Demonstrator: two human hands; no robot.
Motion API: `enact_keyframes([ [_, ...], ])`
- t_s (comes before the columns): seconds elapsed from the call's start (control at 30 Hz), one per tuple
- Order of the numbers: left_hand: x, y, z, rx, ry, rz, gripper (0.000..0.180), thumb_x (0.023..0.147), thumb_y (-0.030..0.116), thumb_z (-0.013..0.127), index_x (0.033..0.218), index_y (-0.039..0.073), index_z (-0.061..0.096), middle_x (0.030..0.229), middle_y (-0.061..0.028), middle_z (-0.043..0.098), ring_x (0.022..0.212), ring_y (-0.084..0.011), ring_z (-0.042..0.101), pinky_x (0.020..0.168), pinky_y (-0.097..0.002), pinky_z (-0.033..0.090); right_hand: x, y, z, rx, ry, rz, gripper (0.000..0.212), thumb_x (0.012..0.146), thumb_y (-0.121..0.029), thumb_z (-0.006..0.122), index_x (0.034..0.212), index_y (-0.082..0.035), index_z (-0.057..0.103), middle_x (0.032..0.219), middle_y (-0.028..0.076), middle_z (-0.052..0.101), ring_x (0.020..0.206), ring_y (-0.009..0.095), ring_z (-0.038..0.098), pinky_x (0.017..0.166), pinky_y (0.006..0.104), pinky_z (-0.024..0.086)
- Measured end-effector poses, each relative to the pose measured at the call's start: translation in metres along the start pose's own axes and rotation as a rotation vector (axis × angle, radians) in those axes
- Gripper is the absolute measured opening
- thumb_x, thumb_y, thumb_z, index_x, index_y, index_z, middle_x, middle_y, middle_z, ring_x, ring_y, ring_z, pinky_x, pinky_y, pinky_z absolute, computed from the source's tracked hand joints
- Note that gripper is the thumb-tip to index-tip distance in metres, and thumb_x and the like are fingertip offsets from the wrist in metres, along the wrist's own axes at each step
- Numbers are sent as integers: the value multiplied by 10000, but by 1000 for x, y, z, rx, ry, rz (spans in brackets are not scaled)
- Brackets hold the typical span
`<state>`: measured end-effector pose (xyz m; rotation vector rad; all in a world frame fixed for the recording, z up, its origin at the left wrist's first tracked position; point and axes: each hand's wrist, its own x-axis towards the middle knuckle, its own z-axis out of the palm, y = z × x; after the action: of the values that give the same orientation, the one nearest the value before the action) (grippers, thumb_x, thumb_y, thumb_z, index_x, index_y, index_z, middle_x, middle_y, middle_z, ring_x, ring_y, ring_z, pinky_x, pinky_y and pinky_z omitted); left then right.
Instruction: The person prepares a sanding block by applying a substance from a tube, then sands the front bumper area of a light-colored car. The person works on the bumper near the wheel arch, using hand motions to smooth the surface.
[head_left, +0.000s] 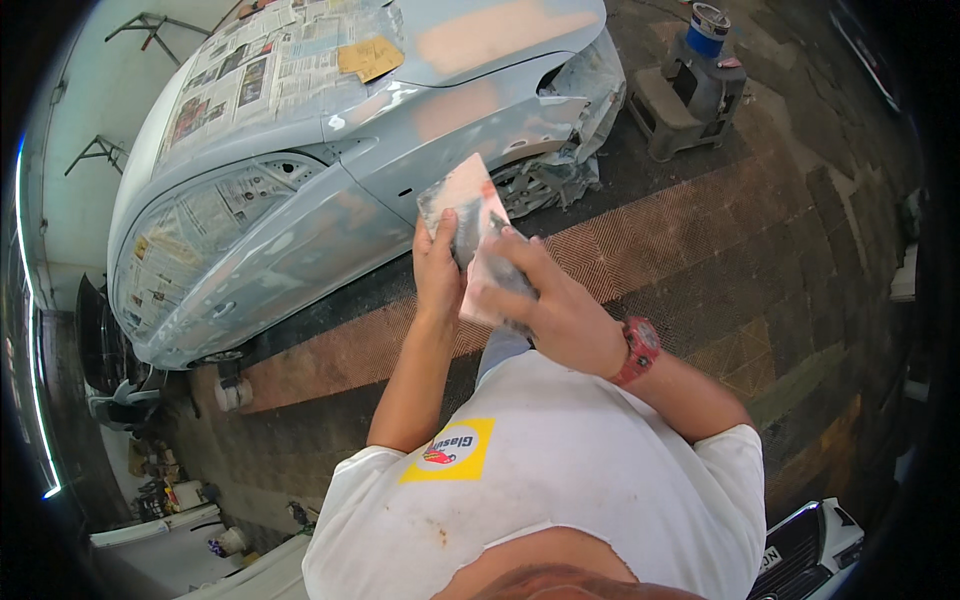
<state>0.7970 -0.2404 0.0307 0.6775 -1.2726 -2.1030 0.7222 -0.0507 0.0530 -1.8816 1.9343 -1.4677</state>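
In front of my body, my left hand (436, 262) grips a flat pale-pink piece (464, 187) by its edge, thumb on its face. Grey smears mark that face, and a small red spot is near its corner. My right hand (560, 300) is closed round a second pink-and-grey piece (484, 281), block-like, just below the first. The two pieces meet or overlap; whether they are joined, I cannot tell. Beyond my hands stands a car (380, 170) in patchy grey-blue primer with pinkish filler areas.
Newspaper (245, 80) masks the car's windows, with a brown sheet (370, 58) on it. Plastic wraps the wheel (545, 183). A grey step stool (675, 105) bears a blue can (707, 32). Patterned mats (690, 230) cover the floor. Another car's front (805, 550) is at lower right.
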Motion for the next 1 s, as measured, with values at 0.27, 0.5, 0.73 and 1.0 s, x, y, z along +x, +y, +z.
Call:
enact_keyframes([
  [0.27, -9, -7, 3, 22, -132, -179, 435, 1081, 198, 606, 1472, 33, 512, 1369, -105, 651, 1236, -208, 641, 1046, -384, 533, -3, 68, -17, -137, 45, 441, 665, 881, 116, 565, 1496, -114, 457, 1471, 216, 485, 1323, 428, 573, 1037, 468, 541],
  [0.5, 3, -4, 4, 70, 70, 48, 407, 1100, 211, 580, 1456, 26, 512, 1346, -109, 649, 1227, -198, 624, 1057, -366, 500, -1, 38, -7, 1134, 330, 672, 586, 975, 60, 580, 1537, -21, 432, 1405, 130, 590, 1213, 222, 651, 1024, 386, 556],
  [0.73, 8, -14, 3, 105, 117, 262, 444, 1114, 282, 577, 1465, 16, 520, 1328, -118, 646, 1223, -186, 592, 1097, -357, 446, -11, 52, -27, 188, -13, 684, 619, 885, 97, 602, 1460, -132, 595, 1370, 101, 639, 1252, 294, 640, 1025, 421, 533],
  [1.0, 3, -19, 0, 572, -66, 291, 448, 1109, 269, 573, 1464, 2, 516, 1312, -126, 654, 1200, -184, 592, 1062, -333, 459, -9, 34, -1, -458, -43, 154, 576, 801, 19, 651, 1322, -220, 708, 1391, 83, 611, 1411, 313, 493, 1209, 701, 216],
])
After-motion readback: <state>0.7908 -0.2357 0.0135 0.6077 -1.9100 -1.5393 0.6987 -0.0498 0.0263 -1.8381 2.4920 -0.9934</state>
